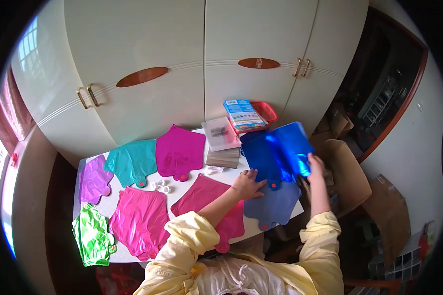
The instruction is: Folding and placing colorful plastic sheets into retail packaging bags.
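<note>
My right hand (317, 167) grips the edge of a shiny blue foil balloon (291, 142), lifted and blurred at its right side. Pressed flat near the lower left edge of a dark blue foil balloon (258, 153) is my left hand (249, 185), fingers spread. A paler blue flat balloon (275, 205) lies just below it, over the table's right corner. Left of my hands, a pink flat balloon (202, 194) is partly covered by my left forearm. Whether the raised blue foil is joined to the dark blue one beneath, I cannot tell.
More flat balloons lie on the white table (133, 183): magenta (181, 152), teal (133, 160), purple (94, 178), pink (140, 219) and green (92, 236). Behind stand grey packs (223, 158), a clear packet (220, 133) and a red basket (266, 112). A cardboard box (347, 172) stands right.
</note>
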A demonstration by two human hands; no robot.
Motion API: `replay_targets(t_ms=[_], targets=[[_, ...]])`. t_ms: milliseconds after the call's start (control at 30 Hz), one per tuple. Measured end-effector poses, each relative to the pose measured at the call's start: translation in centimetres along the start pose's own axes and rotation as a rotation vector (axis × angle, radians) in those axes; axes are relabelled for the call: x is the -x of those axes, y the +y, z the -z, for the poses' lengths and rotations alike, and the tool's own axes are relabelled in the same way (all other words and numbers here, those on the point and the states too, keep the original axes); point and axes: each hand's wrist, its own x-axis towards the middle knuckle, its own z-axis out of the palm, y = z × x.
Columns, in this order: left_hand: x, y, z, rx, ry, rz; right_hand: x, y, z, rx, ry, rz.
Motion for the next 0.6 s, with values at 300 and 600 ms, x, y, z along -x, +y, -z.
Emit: replay_targets(t_ms=[300, 600], targets=[[-0.1, 0.4, 0.3, 0.042, -0.056, 0.049, -3.9, -14.4, -0.6, 0.64, 0.33, 0.903], [8.7, -4.7, 8.5, 0.044, -0.055, 0.214, 9.2, -14.1, -26.9, 0.755, -0.342, 1.522]])
